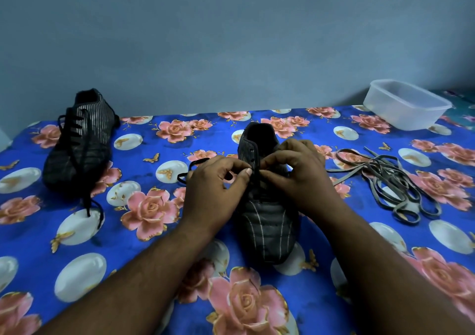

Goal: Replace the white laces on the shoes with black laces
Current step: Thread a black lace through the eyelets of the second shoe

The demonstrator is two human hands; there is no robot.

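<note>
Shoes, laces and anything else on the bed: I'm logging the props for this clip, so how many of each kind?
Shoes: 2, left shoe already black-laced, middle shoe under both hands
Black laces: 2, one in the left shoe, one being threaded
Pale lace pile: 1, strands too tangled to count
Plastic tub: 1
Total: 6

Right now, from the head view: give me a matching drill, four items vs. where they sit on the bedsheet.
Items:
1. laced shoe
2. shoe being laced
3. pile of removed laces
4. plastic container

Places:
A. far right corner
B. centre, under both hands
C. far left
D. right of centre, loose on the sheet

Pairs: 1-C, 2-B, 3-D, 4-A
</note>
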